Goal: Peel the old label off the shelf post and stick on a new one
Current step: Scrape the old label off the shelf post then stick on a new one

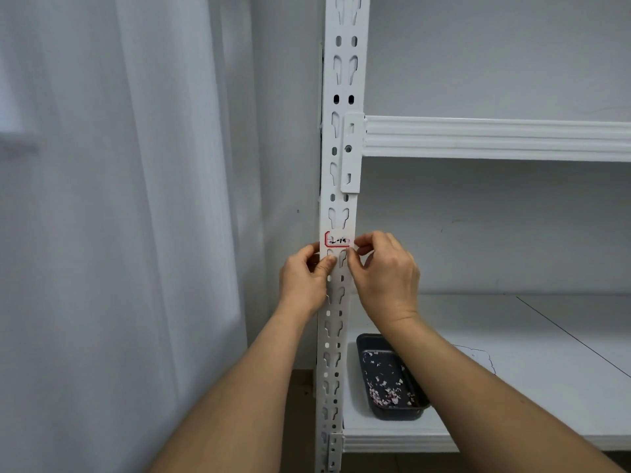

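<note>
A small white label [337, 240] with a red border and black handwriting sits on the white slotted shelf post [343, 138] at mid height. My left hand [304, 279] wraps around the post's left edge just below the label, thumb lying on the post's front. My right hand [384, 273] is at the post's right edge, its thumb and forefinger pinching at the label's right end. Whether the label is lifted off the metal there is hidden by the fingers.
A dark tray [367, 356] holding several torn label scraps lies on the lower white shelf [512, 336] beside the post. A white shelf beam [495, 138] runs right from the post above. Pale curtains [119, 199] hang at the left.
</note>
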